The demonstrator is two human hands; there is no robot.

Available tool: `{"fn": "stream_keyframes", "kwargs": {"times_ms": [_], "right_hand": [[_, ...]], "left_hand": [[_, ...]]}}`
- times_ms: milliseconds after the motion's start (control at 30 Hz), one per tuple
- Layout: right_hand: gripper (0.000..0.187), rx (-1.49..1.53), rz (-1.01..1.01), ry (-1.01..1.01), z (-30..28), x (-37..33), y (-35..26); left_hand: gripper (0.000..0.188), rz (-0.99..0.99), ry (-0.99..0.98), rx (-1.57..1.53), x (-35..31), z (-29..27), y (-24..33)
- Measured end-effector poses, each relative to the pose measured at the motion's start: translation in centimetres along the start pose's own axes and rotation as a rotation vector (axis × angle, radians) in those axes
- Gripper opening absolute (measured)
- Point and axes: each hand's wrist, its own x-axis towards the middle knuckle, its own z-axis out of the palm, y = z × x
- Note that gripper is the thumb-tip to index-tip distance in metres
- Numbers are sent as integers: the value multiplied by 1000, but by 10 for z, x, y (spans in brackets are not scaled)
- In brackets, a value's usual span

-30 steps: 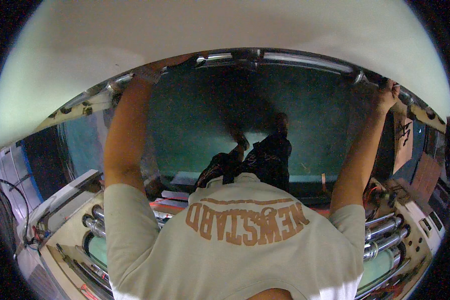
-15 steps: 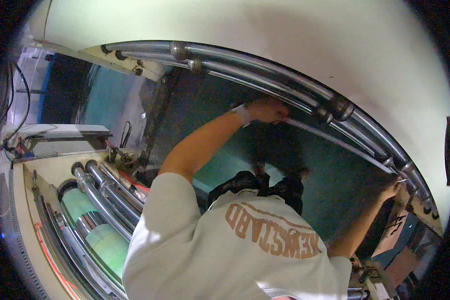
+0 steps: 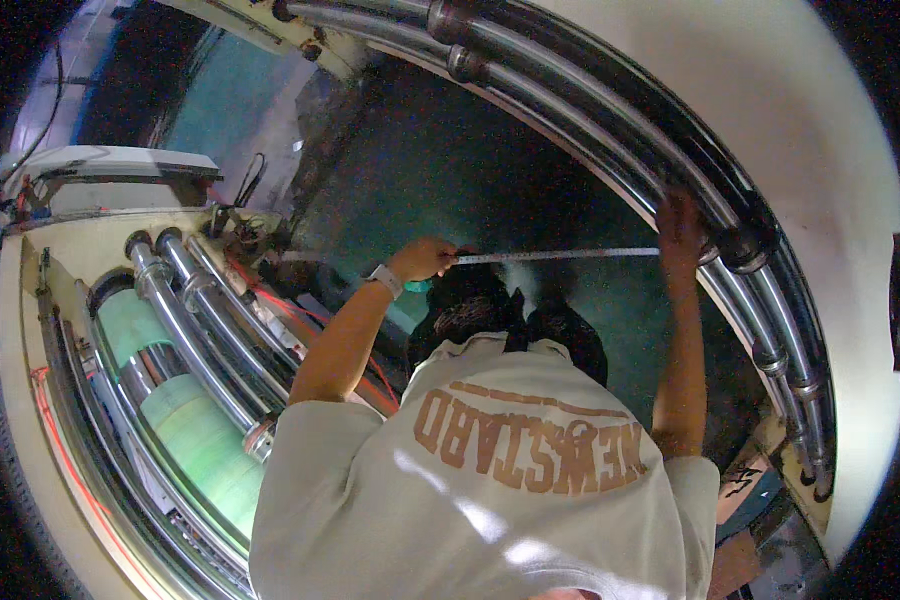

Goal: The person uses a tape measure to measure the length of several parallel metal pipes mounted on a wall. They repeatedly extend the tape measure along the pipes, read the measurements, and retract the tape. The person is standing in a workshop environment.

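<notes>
A pale measuring tape (image 3: 560, 254) with fine marks is stretched nearly level between my two hands, above the dark floor. My left hand (image 3: 428, 260), with a white band on its wrist, is closed on the tape near the middle of the view. A small green patch (image 3: 418, 286) shows just under that hand; its kind is unclear. My right hand (image 3: 680, 235) is at the tape's other end, against the shiny metal rollers (image 3: 590, 95) on the right. Its fingers are dark and partly blurred, and the grip itself is hard to see.
On the left stands a machine frame with metal rollers (image 3: 185, 325), a green-covered roller (image 3: 195, 430) and red tubing (image 3: 280, 300). A large cream panel (image 3: 830, 180) rises beyond the right rollers. Cardboard (image 3: 745, 480) lies low at the right.
My left hand has moved left and nearer me, off the far rollers. My right hand has shifted left and farther away. The tape, slanting before, now runs almost level; my view has turned.
</notes>
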Motion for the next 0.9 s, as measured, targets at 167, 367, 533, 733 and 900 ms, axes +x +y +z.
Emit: {"fn": "stream_keyframes", "kwargs": {"times_ms": [167, 367, 533, 733, 900], "right_hand": [[19, 25, -214, -143, 66, 119, -106], [30, -395, -165, -77, 174, 250, -128], [32, -629, -113, -177, 191, 265, -171], [30, -807, -292, 6, 195, 271, -160], [38, -689, -138, 97, 209, 283, -132]], "left_hand": [[21, -1, 5, 71, 15, -46, -17], [23, 358, 230, 175, 76, -87, -102], [22, 292, 33, 44, 65, -143, -160], [20, 128, -128, 82, 42, -231, -198], [21, 206, -110, 180, 60, -233, -243]]}}
